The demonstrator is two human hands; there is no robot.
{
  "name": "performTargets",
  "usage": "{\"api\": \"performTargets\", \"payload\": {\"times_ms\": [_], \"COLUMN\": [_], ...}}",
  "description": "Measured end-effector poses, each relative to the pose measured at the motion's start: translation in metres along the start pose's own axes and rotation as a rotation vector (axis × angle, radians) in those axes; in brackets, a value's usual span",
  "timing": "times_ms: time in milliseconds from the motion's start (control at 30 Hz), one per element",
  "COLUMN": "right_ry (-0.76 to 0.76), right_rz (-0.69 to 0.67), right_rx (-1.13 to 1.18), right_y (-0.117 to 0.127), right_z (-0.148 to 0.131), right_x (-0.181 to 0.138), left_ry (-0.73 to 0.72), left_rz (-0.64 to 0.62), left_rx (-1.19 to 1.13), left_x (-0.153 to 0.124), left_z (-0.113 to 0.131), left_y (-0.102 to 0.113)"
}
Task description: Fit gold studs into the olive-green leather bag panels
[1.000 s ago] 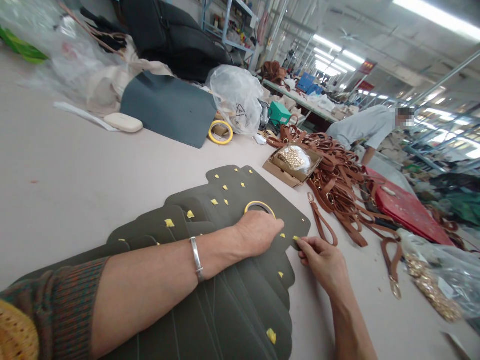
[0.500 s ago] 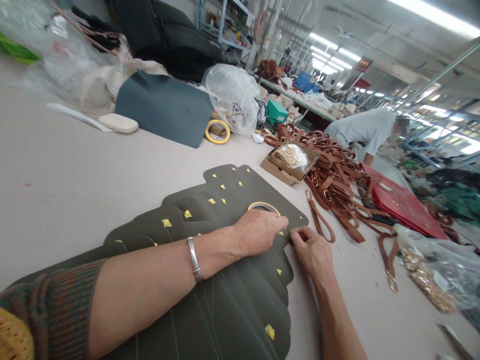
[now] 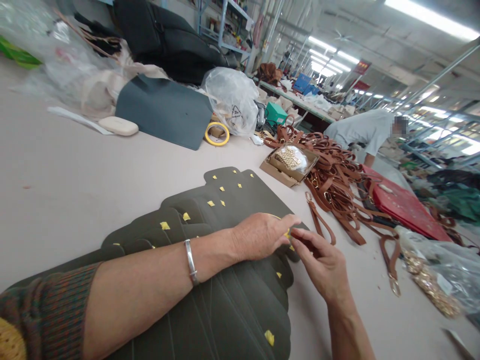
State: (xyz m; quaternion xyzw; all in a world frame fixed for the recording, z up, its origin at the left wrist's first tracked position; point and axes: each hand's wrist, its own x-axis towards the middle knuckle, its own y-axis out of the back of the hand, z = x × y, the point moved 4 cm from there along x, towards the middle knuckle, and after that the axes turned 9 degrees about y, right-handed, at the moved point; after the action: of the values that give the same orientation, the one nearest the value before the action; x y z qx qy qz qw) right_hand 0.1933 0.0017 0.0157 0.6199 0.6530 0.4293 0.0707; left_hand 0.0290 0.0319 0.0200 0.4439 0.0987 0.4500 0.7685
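Note:
My left hand [image 3: 260,236], with a silver bangle on its wrist, is closed round a roll of yellow tape [image 3: 275,216]. Only a thin arc of that roll shows; the fingers hide most of it. Close by on the right, my right hand [image 3: 325,260] pinches at a bit of yellow tape [image 3: 287,233] between thumb and forefinger. Both hands are over a spread of overlapping dark olive panels [image 3: 225,295] with rounded corners. Small yellow tape pieces [image 3: 165,226] dot the panels, several near the far end.
Beyond the panels stand an open cardboard box [image 3: 279,175] and a heap of brown straps [image 3: 330,175] with metal clasps. Another yellow tape roll [image 3: 217,134] leans by a blue-grey sheet [image 3: 165,110]. A bag of gold hardware [image 3: 431,285] lies right. A co-worker [image 3: 360,130] bends over farther back.
My right hand has lifted from the panel corner towards my left hand, and yellow tape now shows between them. The roll in my left hand has tilted and is more hidden.

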Motion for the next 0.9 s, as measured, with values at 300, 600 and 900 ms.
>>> {"api": "performTargets", "payload": {"times_ms": [300, 600, 900], "right_ry": [0.198, -0.204, -0.656], "right_rz": [0.086, 0.176, 0.408], "right_rx": [-0.262, -0.014, 0.416], "right_y": [-0.013, -0.019, 0.022], "right_z": [-0.016, -0.012, 0.078], "right_x": [0.001, 0.005, -0.005], "left_ry": [0.043, 0.052, 0.133], "left_rz": [-0.015, 0.033, -0.039], "left_rx": [0.071, 0.123, 0.235], "left_x": [0.000, 0.000, 0.001], "left_z": [-0.002, 0.002, -0.005], "left_y": [0.000, 0.008, 0.001]}}
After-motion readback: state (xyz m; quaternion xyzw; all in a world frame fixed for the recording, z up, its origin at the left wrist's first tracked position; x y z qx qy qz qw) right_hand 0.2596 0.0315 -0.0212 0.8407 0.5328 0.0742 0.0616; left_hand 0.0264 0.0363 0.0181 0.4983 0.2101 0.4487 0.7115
